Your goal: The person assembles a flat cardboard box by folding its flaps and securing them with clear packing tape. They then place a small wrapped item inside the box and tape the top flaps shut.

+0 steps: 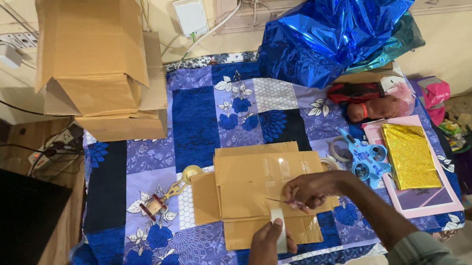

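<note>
Both hands' fingers pinch a white tape strip [279,227] — over the flattened cardboard box [259,193].

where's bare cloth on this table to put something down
Free: the centre patch of the patchwork cloth, between the stacked cardboard boxes, the blue foil and the flattened cardboard. Also the left strip by the scissors. Crowded: the right edge, with gold packet and blue tape dispenser.

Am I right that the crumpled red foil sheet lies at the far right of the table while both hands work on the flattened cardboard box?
Not quite: the head view shows the crumpled foil sheet is blue, not red. The rest stands: both hands, left hand and right hand, work on the flattened cardboard box.
</note>
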Tool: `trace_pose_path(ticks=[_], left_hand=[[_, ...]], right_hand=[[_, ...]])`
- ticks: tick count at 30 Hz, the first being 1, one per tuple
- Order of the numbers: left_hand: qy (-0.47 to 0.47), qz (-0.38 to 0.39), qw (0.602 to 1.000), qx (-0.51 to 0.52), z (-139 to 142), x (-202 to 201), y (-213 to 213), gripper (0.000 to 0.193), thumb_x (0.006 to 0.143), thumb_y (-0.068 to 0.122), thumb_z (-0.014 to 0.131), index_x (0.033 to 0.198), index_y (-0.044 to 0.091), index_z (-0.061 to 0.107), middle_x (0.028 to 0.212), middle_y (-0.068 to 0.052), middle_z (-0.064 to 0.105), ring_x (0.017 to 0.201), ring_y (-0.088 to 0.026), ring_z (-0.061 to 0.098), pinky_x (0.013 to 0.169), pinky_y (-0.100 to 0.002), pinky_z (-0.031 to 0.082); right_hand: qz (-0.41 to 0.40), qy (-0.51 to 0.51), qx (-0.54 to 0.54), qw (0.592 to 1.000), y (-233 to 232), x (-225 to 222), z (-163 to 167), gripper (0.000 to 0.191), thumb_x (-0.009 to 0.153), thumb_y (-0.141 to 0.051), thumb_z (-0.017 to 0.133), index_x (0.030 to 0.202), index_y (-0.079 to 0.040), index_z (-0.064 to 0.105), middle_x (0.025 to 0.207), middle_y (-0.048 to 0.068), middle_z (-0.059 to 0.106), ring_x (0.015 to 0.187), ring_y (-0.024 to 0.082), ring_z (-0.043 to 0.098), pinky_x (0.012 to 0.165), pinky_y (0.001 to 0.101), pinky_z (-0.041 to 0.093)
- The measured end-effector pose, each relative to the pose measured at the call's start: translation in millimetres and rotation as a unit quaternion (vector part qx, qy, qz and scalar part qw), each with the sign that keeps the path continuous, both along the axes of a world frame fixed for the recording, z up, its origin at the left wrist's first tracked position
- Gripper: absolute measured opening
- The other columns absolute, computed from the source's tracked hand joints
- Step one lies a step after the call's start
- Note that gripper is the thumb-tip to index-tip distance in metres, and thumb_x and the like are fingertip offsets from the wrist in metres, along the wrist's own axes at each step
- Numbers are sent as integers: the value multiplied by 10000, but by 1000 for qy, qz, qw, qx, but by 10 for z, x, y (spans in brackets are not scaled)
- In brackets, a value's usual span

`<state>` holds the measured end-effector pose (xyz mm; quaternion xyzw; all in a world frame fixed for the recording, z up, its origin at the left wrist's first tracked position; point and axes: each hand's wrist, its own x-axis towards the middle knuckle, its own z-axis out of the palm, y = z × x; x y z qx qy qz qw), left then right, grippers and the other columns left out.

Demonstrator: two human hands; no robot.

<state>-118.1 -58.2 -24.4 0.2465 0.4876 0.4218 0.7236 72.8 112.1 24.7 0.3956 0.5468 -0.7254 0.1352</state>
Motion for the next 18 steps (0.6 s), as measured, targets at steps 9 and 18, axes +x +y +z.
trace_pose_path(ticks=[9, 18], left_hand=[[21, -5, 1000, 14, 41, -47, -18, 433, 1017, 402, 516, 863, 27, 668, 665, -79, 677, 646, -176, 655, 684, -308, 512], [20, -10, 1000, -14, 151, -39, -26, 409, 1021, 385, 508, 871, 37, 663, 671, -75, 674, 654, -182, 649, 698, -316, 500]], right_hand=[[-19, -43, 15, 999, -116, 257, 111, 298, 884, -328, 620, 1112, -138, 591, 735, 22, 649, 522, 70, 466, 449, 236, 305], [-6, -54, 3, 999, -200, 166, 82, 235, 967, -334, 496, 1083, -140, 563, 750, -4, 622, 526, 52, 393, 451, 236, 294]])
